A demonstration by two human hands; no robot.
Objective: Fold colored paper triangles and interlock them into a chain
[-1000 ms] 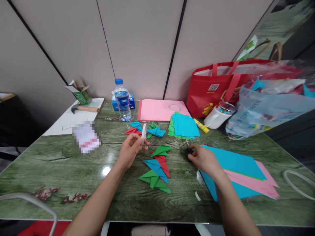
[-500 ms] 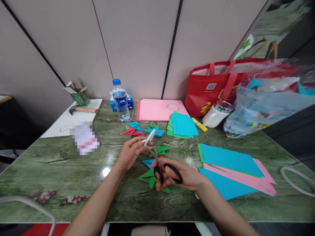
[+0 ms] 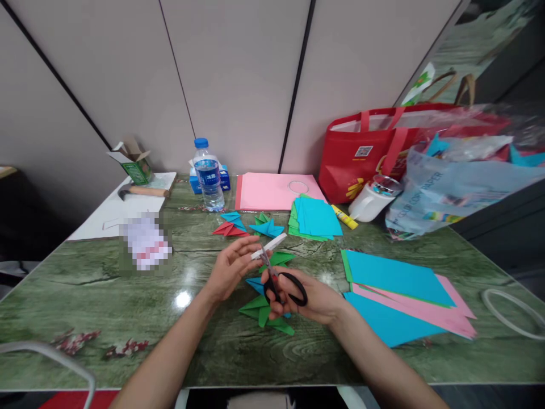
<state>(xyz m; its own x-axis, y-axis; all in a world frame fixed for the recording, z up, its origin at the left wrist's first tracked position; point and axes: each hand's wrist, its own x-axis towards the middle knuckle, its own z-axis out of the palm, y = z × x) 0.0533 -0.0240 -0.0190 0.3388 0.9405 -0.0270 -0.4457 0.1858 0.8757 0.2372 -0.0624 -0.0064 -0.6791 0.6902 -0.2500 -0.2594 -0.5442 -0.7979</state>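
My left hand (image 3: 233, 266) pinches a narrow white strip (image 3: 275, 243) that slants up to the right; its material is hard to tell. My right hand (image 3: 304, 292) grips black-handled scissors (image 3: 293, 279), with fingers in the loops. The scissor blades meet the strip close to my left fingertips. Under and around the hands lie folded paper pieces: a green one (image 3: 259, 309) in front, a blue one (image 3: 254, 284) partly covered by my right hand, and another green one (image 3: 281, 259) behind. Farther back are a red folded piece (image 3: 230, 229) and a blue one (image 3: 268, 228).
At the back stand a water bottle (image 3: 208, 182), pink paper (image 3: 272, 190), a small blue paper stack (image 3: 319, 217), a glue stick (image 3: 344, 217), a white mug (image 3: 369, 203) and a red bag (image 3: 344, 147). Large coloured sheets (image 3: 395, 275) lie right; a hammer (image 3: 147, 191) lies left.
The white strip has swung from a steep slant to a flatter one pointing right. The scissors have moved slightly up and left, bringing their blades onto the strip.
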